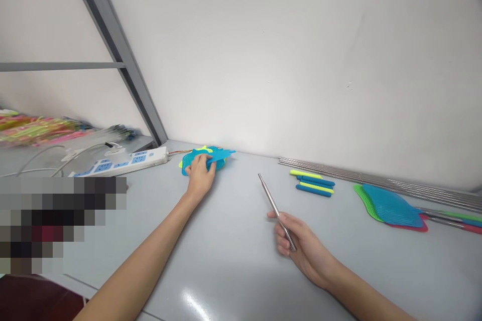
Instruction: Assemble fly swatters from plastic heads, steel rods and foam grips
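Note:
My left hand (pixel 201 175) reaches to the back of the table, its fingers closed on a blue fly swatter head (pixel 222 156). Beneath it lies a small pile of swatter heads (pixel 186 166), blue and yellow. My right hand (pixel 301 241) holds a short metal tube (pixel 269 195) slantwise above the table, its narrower end pointing up and to the left. Beyond that hand lie several blue and yellow handle grips (pixel 314 189). To the right are fly swatters with blue, green and red heads (pixel 393 205) on metal rods.
Long metal tubes (pixel 339 171) lie along the wall at the right. A white power strip (pixel 130 162) with cables sits at the left, near a grey metal frame post (pixel 130 60). Farther left is a heap of colourful bagged items (pixel 41 130). A pixelated patch covers the lower left.

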The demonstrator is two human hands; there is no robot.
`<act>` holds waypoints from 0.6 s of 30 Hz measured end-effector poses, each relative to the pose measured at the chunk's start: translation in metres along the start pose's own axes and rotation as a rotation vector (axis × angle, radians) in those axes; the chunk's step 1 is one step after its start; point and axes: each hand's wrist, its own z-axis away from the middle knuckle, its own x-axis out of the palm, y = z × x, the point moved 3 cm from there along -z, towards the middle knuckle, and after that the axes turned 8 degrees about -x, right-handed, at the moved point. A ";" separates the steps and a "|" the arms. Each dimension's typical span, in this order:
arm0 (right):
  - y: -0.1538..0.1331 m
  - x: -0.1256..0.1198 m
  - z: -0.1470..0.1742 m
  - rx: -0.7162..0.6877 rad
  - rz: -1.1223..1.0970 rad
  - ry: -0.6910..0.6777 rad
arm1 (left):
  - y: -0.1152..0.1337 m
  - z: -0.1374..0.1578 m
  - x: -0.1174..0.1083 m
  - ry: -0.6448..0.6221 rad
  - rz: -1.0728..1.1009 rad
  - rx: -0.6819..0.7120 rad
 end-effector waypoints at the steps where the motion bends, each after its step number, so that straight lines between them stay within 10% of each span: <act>1: 0.000 0.000 0.000 0.000 0.001 0.005 | 0.002 0.000 -0.003 0.015 0.012 0.000; 18: -0.003 0.003 0.001 -0.102 0.057 0.032 | 0.020 0.000 -0.032 0.011 0.698 -0.118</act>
